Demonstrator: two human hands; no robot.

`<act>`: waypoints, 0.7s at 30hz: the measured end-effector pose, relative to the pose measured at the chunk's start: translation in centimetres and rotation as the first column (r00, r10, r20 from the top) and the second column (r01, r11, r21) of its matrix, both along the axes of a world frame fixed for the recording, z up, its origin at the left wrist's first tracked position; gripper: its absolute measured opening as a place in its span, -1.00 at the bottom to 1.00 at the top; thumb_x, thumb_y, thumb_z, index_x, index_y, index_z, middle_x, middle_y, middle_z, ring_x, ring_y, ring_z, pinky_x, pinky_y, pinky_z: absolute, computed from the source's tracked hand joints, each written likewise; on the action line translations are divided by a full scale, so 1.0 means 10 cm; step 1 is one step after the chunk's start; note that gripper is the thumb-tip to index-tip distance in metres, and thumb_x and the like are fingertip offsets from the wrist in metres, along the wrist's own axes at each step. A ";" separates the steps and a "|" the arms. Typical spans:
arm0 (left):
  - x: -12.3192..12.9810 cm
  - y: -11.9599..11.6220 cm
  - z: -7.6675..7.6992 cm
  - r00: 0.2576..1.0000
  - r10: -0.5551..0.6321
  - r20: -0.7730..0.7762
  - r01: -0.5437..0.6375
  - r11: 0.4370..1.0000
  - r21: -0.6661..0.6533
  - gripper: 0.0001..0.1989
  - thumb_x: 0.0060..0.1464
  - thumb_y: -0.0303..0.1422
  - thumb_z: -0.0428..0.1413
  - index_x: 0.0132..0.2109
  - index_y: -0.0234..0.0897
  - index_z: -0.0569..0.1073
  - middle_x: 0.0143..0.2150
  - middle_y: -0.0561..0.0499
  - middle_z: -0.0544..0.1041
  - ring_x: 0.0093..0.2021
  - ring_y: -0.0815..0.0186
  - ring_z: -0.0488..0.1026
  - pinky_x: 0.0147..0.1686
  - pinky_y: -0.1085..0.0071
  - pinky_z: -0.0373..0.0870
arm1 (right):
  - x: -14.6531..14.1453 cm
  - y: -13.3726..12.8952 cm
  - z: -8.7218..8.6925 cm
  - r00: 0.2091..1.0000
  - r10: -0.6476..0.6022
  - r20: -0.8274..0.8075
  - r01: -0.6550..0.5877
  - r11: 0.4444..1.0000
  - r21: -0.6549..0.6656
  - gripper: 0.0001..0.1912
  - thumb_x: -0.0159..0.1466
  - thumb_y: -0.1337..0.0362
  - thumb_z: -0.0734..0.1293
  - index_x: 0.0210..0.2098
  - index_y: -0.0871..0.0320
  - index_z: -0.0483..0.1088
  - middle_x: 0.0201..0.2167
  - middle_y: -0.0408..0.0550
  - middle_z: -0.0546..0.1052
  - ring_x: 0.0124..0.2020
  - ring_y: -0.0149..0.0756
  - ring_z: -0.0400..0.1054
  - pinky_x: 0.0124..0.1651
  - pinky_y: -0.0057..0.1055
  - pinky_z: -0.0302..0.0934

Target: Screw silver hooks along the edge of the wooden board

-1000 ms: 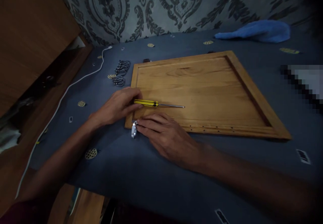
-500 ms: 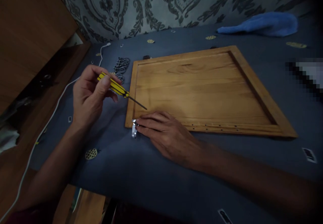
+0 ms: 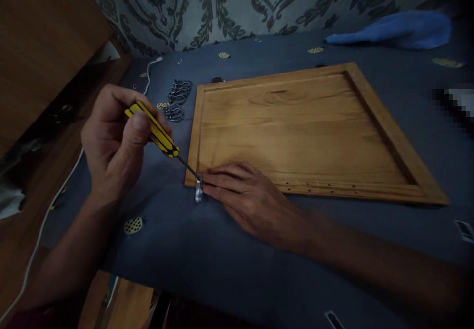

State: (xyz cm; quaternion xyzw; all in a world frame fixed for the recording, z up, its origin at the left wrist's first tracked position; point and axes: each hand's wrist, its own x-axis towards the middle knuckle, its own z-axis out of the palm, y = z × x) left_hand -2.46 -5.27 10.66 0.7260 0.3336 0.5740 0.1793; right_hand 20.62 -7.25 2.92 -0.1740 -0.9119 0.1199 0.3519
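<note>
My left hand [image 3: 120, 139] is wrapped round the yellow and black handle of a screwdriver [image 3: 157, 132]. The tool slants down to the right, its tip on or very close to a shiny metal hook [image 3: 199, 193]. That hook sits at the near left corner of a framed wooden board [image 3: 270, 136] and sticks out past its near edge. My right hand [image 3: 255, 205] lies along this edge, closed fingertips holding the hook against the frame. The fingertips partly cover the hook, and any screw there is too small to make out. Several small dark holes dot the near rail.
Several similar metal hooks [image 3: 179, 92] lie left of the board on the dark patterned cloth [image 3: 166, 250]. A white cable [image 3: 48, 220] runs along the left side. At the back right lies a blue cloth [image 3: 411, 30]. Wooden furniture [image 3: 48, 37] stands on the left.
My left hand has brought the screwdriver down and left, from above the board to the hook. My right hand stays at the hook. The view has shifted slightly.
</note>
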 end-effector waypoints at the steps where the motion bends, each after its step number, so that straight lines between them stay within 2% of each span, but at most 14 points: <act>1: -0.01 0.01 -0.01 1.000 -0.003 -0.002 0.003 1.000 0.001 -0.85 0.32 -0.22 0.21 -0.06 -0.14 0.59 -0.33 0.11 0.56 -0.41 0.40 0.55 -0.48 0.45 0.53 | 0.00 0.00 0.00 1.000 -0.002 0.001 0.002 1.000 0.004 -0.71 0.44 0.47 0.23 0.02 0.30 0.54 0.07 0.09 0.64 0.09 -0.12 0.49 0.13 -0.12 0.40; 5: -0.04 0.02 -0.03 1.000 0.008 -0.011 -0.007 1.000 0.008 -0.86 0.30 -0.22 0.23 -0.09 -0.14 0.58 -0.29 0.09 0.54 -0.37 0.39 0.58 -0.46 0.44 0.56 | 0.00 0.00 -0.02 1.000 -0.006 0.003 0.006 1.000 0.011 -0.73 0.44 0.46 0.24 0.01 0.31 0.54 0.06 0.10 0.64 0.08 -0.11 0.49 0.12 -0.11 0.40; 11: -0.07 0.02 -0.02 0.997 0.022 -0.075 -0.022 1.000 -0.004 -0.81 0.28 -0.18 0.24 -0.10 -0.18 0.55 -0.35 0.08 0.53 -0.42 0.34 0.59 -0.50 0.41 0.56 | 0.01 -0.01 -0.02 1.000 -0.001 0.001 0.001 1.000 0.008 -0.73 0.44 0.47 0.25 0.03 0.33 0.53 0.05 0.10 0.64 0.08 -0.10 0.48 0.12 -0.11 0.40; 18: -0.07 -0.01 0.00 0.988 0.036 -0.151 -0.023 0.996 0.089 -0.84 0.32 -0.23 0.21 -0.01 -0.10 0.57 -0.29 0.09 0.56 -0.40 0.35 0.57 -0.50 0.38 0.55 | 0.00 0.00 -0.01 1.000 0.002 0.013 -0.002 1.000 0.015 -0.73 0.43 0.47 0.25 0.03 0.35 0.53 0.07 0.10 0.63 0.09 -0.10 0.48 0.12 -0.11 0.40; 21: -0.11 0.01 0.00 0.976 0.059 -0.209 -0.028 0.989 0.148 -0.78 0.22 -0.24 0.30 0.01 -0.05 0.58 -0.25 0.06 0.57 -0.36 0.29 0.56 -0.47 0.29 0.57 | 0.01 0.00 -0.01 1.000 0.000 0.025 -0.001 1.000 0.010 -0.72 0.44 0.48 0.24 0.05 0.33 0.52 0.08 0.09 0.63 0.11 -0.11 0.47 0.14 -0.11 0.39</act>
